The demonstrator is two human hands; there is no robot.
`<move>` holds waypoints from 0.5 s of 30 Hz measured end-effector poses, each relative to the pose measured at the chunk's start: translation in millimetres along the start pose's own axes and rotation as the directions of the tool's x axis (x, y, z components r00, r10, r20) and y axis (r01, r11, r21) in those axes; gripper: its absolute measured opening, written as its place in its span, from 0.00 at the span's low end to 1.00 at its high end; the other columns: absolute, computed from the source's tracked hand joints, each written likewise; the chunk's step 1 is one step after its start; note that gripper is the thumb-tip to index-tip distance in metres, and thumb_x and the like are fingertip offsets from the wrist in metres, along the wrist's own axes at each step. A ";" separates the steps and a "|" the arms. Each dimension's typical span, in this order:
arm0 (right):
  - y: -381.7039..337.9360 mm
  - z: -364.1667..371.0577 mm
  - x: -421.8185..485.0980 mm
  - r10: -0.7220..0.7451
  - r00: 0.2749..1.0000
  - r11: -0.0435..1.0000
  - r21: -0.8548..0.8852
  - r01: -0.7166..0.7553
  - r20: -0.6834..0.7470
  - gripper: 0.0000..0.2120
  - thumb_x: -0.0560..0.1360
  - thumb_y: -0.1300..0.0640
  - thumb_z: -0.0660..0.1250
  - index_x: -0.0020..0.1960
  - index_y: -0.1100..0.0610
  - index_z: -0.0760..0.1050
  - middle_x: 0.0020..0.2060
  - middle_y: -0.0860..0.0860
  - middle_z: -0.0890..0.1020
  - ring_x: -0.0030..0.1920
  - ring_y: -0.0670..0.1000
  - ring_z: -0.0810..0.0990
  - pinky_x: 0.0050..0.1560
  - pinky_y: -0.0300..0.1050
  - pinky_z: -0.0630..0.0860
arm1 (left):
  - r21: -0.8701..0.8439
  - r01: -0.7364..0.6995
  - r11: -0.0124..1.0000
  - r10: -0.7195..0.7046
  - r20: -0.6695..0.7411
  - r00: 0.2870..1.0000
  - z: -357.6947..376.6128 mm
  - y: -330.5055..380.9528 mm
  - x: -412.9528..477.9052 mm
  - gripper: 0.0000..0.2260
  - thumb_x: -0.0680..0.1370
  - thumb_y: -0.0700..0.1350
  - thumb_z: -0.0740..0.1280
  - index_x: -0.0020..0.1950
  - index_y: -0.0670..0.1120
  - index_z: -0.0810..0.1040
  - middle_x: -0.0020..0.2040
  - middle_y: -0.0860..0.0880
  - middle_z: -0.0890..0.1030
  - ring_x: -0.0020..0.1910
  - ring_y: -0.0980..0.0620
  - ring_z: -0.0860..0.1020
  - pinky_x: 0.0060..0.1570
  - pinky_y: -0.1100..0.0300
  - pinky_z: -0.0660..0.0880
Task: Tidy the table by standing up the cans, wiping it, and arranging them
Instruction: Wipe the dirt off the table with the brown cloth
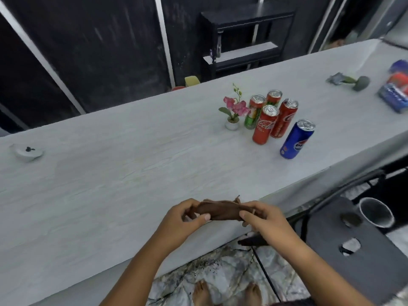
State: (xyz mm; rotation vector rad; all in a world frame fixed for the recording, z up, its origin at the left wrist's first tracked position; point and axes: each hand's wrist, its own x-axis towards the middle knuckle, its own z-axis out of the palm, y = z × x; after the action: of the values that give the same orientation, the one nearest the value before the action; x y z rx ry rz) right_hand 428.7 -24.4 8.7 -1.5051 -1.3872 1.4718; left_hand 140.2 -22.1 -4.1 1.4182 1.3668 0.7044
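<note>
Both ends of the cloth [220,212] are pinched: our left hand [187,215] takes one end between thumb and curled fingers, our right hand [262,217] the other. It is bunched into a narrow strip over the near edge of the table [110,173]; whether it touches the top we cannot quite tell. Its long axis runs left to right between our hands, roughly along that edge.

The cans [271,115] all stand upright, tops up, well apart from us to the right; four are packed together just beside the flower pot [233,120], and the blue can [297,139] stands alone nearer the edge.

As we judge it, the risk is in the wiping. A wide sweep to the right could clip the blue can and tip it off the edge, or shove the cluster into the pot. A bunched cloth may also snag or smear rather than wipe.
</note>
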 end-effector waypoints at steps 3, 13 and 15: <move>13.2 -33.2 -16.7 0.011 0.995 0.999 0.054 -0.006 -0.098 0.05 0.82 0.50 0.73 0.55 0.43 0.87 0.41 0.52 0.88 0.39 0.45 0.85 0.42 0.37 0.78 | -0.027 -0.006 1.000 0.009 0.091 0.996 32.7 14.9 22.7 0.15 0.77 0.63 0.75 0.58 0.56 0.86 0.42 0.49 0.82 0.40 0.57 0.77 0.42 0.64 0.71; 76.6 -136.9 -98.2 0.129 0.883 0.976 0.214 -0.033 -0.451 0.06 0.83 0.55 0.72 0.56 0.48 0.87 0.44 0.55 0.89 0.47 0.60 0.87 0.51 0.56 0.82 | 0.077 -0.083 0.994 0.042 0.428 0.903 175.9 75.8 88.0 0.16 0.76 0.66 0.73 0.58 0.58 0.83 0.41 0.43 0.83 0.41 0.45 0.84 0.45 0.52 0.78; 85.5 -148.6 -112.5 0.134 0.851 0.976 0.218 -0.024 -0.508 0.07 0.83 0.57 0.72 0.54 0.47 0.88 0.43 0.53 0.89 0.44 0.54 0.87 0.46 0.50 0.81 | 0.100 -0.110 0.989 0.050 0.473 0.880 199.5 87.3 92.9 0.17 0.76 0.67 0.72 0.58 0.58 0.83 0.43 0.43 0.84 0.44 0.43 0.85 0.48 0.46 0.82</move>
State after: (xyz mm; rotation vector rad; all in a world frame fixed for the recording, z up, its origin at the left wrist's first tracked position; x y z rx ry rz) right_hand 610.9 -117.2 -6.7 -1.6783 -0.8298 1.0896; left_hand 371.6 27.5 -10.3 1.6230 0.9839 0.2950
